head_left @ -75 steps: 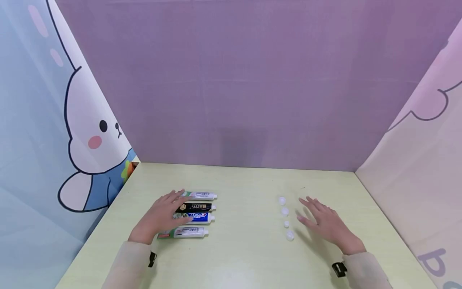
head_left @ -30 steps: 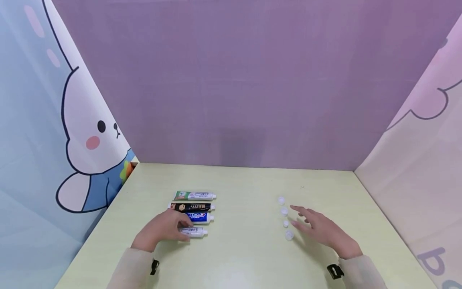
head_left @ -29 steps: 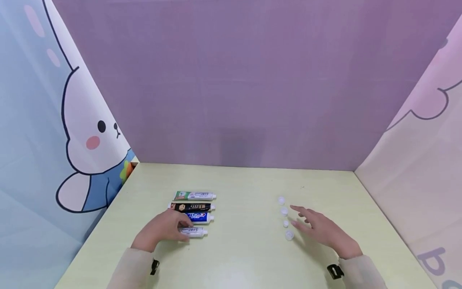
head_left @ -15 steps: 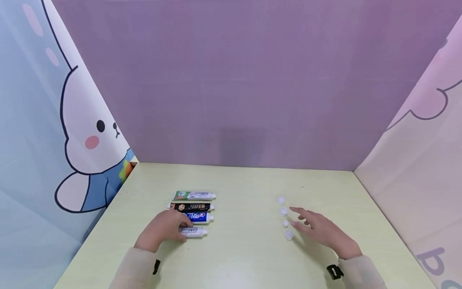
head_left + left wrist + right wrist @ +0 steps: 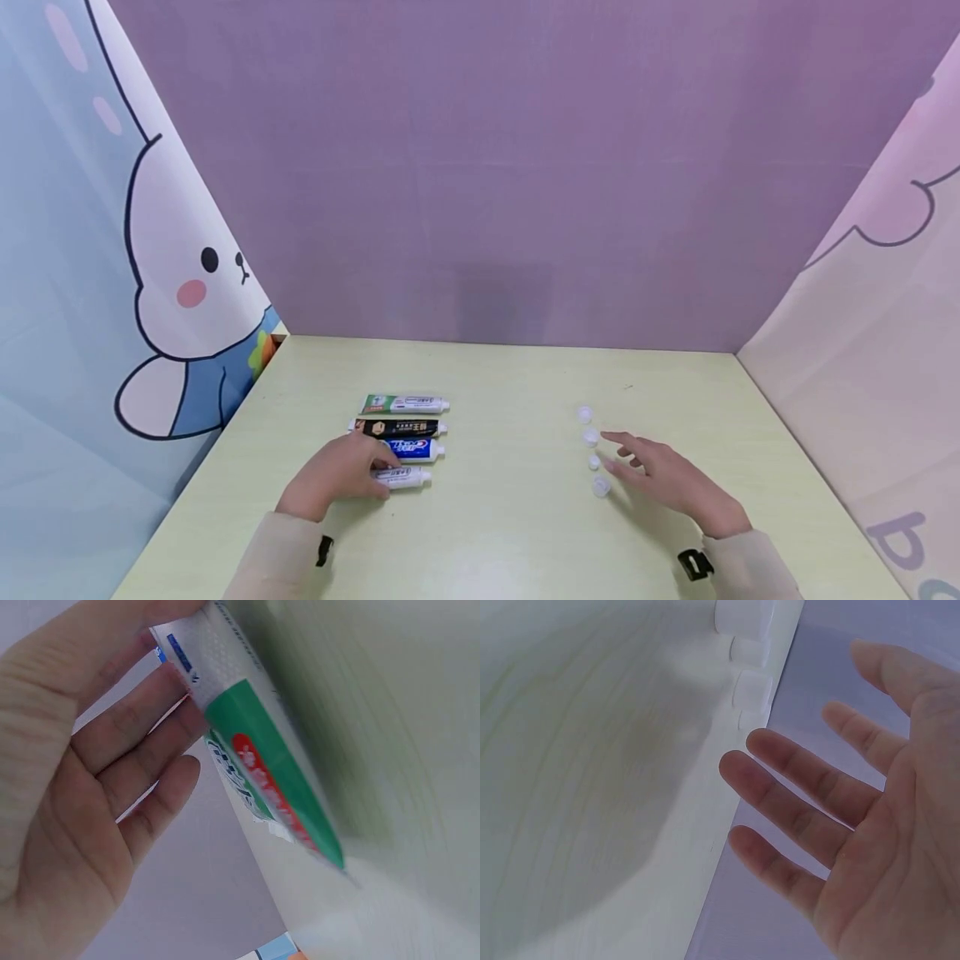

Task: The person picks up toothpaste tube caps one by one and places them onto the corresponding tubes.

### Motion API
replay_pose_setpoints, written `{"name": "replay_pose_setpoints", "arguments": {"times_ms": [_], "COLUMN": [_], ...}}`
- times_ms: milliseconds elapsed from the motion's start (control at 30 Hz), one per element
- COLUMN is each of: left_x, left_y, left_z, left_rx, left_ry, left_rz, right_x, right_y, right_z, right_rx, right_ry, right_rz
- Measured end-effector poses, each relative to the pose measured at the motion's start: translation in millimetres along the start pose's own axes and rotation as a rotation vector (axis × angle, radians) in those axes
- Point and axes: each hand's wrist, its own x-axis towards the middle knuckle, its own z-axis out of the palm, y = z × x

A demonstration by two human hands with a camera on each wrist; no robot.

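Note:
My left hand point(image 5: 337, 473) pinches the nearest toothpaste tube point(image 5: 402, 477) between thumb and fingers. In the left wrist view this tube point(image 5: 259, 750) shows a white body with a green and red printed end, tilted against the table. Behind it lie a blue toothpaste tube point(image 5: 415, 451), a black one point(image 5: 405, 428) and, farthest, a green and white one point(image 5: 407, 404), all with nozzles to the right. My right hand point(image 5: 671, 477) hovers with relaxed fingers just right of a row of small white caps point(image 5: 591, 437); the right wrist view shows its palm point(image 5: 900, 877) holding nothing.
The pale table point(image 5: 502, 525) reaches back to a purple cloth point(image 5: 510, 208). A blue rabbit-print cloth point(image 5: 67, 333) hangs at the left and a pale printed cloth point(image 5: 885, 350) at the right. Both sleeves carry black straps.
My left hand came down from above the tubes to the nearest one and closed its fingers on it. My right hand moved left, closer to the caps, then stayed nearly still.

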Motion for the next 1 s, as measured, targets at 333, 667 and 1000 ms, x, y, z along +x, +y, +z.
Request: {"name": "replay_pose_setpoints", "arguments": {"times_ms": [333,667,1000], "left_x": [7.8,15.3,21.1], "left_y": [3.5,15.1,23.1], "left_z": [-4.2,-5.8,-2.2], "left_rx": [-0.088,-0.044,-0.075], "left_ry": [0.037,0.081,0.101], "left_rz": [0.143,0.220,0.226], "right_x": [-2.3,-4.1,-3.9], "right_y": [-5.2,-10.0,-8.9], "right_z": [-3.5,-2.0,0.2], "right_rx": [0.017,-0.001,-0.027], "right_ry": [-0.010,-0.017,-0.032], "right_rz": [-0.017,-0.050,-0.111]}}
